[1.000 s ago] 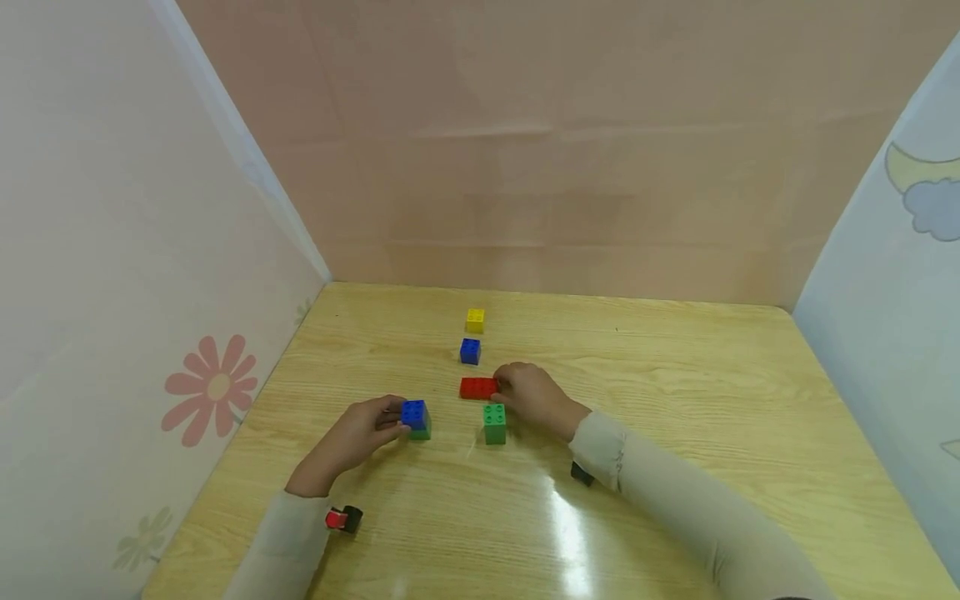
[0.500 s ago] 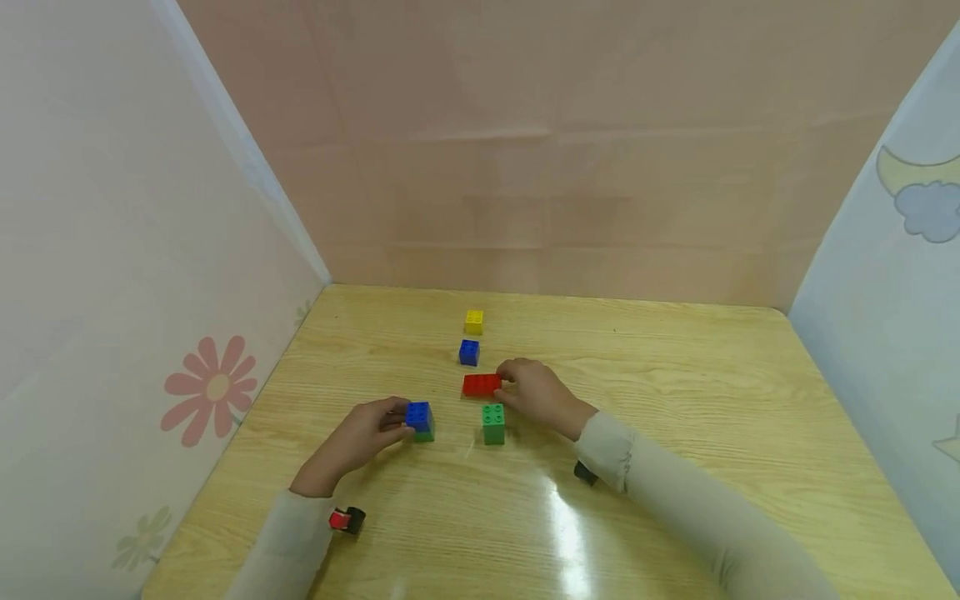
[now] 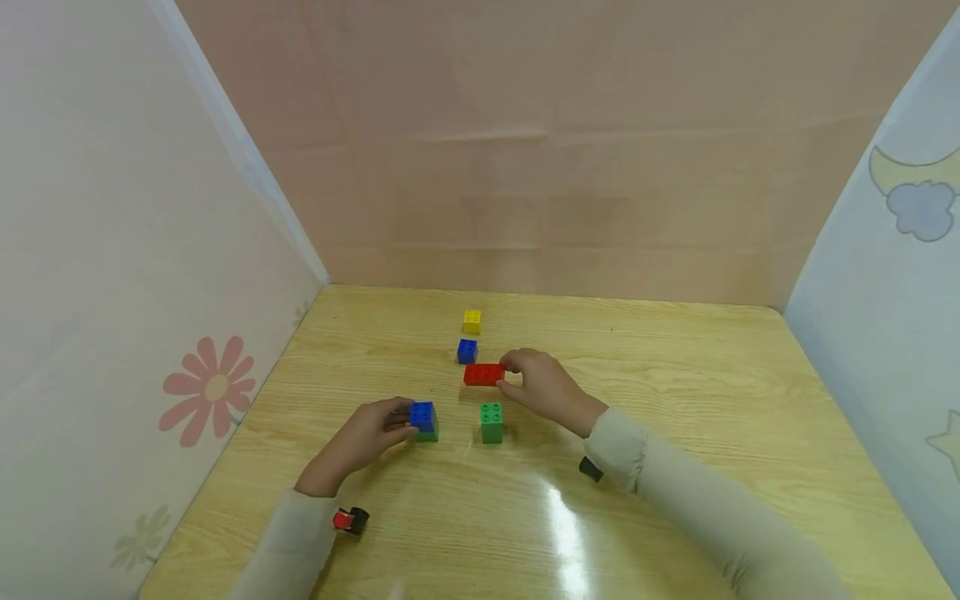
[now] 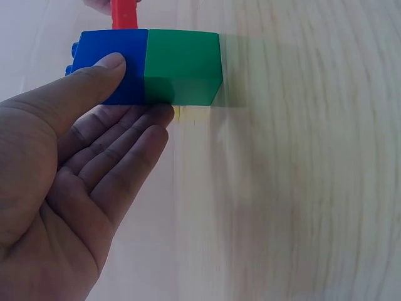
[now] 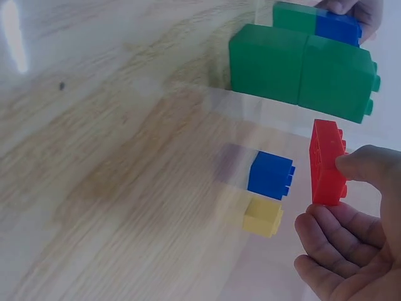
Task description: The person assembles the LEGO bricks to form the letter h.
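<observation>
My left hand (image 3: 371,433) pinches a two-brick stack, a blue toy brick (image 4: 128,75) on top of a green brick (image 4: 183,66). The thumb lies across the blue brick's side in the left wrist view. A flat red toy brick (image 3: 483,375) is held at its right end between the thumb and fingers of my right hand (image 3: 547,387). It is off the table, studs up, as the right wrist view shows. Between the hands, closer to the person, a stack of two green bricks (image 5: 301,72) stands upright on the table.
A single blue brick (image 3: 467,352) sits just beyond the red one, and a yellow brick (image 3: 472,322) farther back. Pale panels stand at both sides, with a pinkish backdrop (image 3: 547,167) behind the wooden table (image 3: 675,400). Black wrist devices (image 3: 358,522) are strapped under the sleeves.
My right hand has raised the red brick and shifted it slightly right and away from the person. My left hand has slid a little to the right with the blue-and-green stack.
</observation>
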